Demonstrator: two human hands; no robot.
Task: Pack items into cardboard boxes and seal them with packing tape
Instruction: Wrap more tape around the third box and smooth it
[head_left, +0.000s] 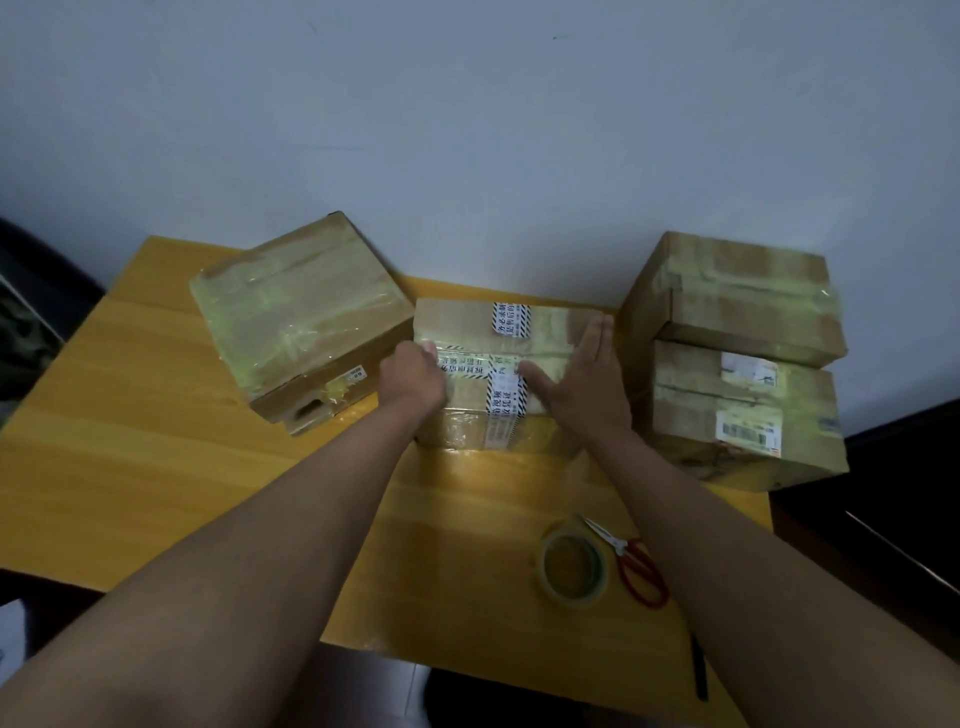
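A closed cardboard box (467, 325) with printed white tape across its lid sits in the middle of the yellow table (156, 441). My left hand (413, 382) lies on the box's left top edge with fingers curled over the lid. My right hand (584, 382) rests flat on the right part of the lid, fingers straight and together. A roll of clear packing tape (574, 566) lies on the table near my right forearm, with red-handled scissors (636, 569) beside it.
A taped box (296, 317) lies to the left of the middle box. Two taped boxes stand stacked at the right, the upper box (737, 296) on the lower box (748, 415). A wall is right behind the table. A dark pen (698, 670) lies at the front right edge.
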